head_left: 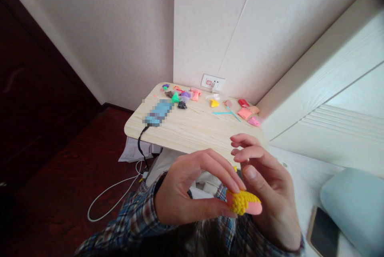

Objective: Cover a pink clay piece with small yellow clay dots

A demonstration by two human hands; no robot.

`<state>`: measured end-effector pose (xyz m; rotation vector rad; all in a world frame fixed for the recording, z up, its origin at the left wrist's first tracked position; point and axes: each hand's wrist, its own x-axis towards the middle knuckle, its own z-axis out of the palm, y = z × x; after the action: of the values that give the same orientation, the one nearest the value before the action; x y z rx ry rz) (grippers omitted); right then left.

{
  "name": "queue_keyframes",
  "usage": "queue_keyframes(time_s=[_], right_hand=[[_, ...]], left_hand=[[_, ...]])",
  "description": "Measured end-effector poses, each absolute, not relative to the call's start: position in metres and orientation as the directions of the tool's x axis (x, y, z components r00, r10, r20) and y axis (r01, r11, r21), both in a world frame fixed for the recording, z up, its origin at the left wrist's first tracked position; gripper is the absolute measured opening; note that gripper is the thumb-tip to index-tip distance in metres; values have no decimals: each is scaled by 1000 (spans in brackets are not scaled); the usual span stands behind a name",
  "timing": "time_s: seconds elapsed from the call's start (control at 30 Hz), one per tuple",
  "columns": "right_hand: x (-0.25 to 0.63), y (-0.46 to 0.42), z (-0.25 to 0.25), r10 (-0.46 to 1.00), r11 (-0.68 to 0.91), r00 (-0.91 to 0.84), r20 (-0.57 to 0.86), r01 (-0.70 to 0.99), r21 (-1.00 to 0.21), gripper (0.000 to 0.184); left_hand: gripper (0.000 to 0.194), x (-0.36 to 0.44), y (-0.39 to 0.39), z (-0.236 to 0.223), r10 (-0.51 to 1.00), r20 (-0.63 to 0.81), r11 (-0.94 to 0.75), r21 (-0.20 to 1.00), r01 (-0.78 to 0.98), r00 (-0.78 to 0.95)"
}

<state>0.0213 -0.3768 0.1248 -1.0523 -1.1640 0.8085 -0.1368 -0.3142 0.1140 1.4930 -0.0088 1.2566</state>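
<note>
My left hand (195,185) pinches a pink clay piece (254,208) between thumb and fingertips. Bumpy yellow clay (241,201) covers much of it, leaving a smooth pink end bare at the right. Just beside it, my right hand (267,185) has its thumb and fingers apart and slightly curled. A small yellow bit (235,168) shows between the two hands near the table edge; I cannot tell what it rests on. Both hands are in front of the wooden table (186,133), above my lap.
Several coloured clay packets lie along the table's back, including green (175,97), black (182,105), yellow (214,103) and pink (245,113). Blue sticks (222,113) lie near them. A blurred blue device (159,113) with a cable is at left. A phone (323,233) lies at lower right.
</note>
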Motion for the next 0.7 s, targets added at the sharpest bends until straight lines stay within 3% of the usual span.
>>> queue_keyframes(time_s=[0.4, 0.7], right_hand=[[23, -370, 130, 948, 289, 155, 278, -53, -956, 18], [23, -372, 131, 906, 325, 245, 344, 116, -939, 22]], left_hand=[[27, -136, -313, 112, 554, 673, -275, 703, -656, 490], [33, -135, -313, 108, 581, 611, -84, 702, -708, 537]])
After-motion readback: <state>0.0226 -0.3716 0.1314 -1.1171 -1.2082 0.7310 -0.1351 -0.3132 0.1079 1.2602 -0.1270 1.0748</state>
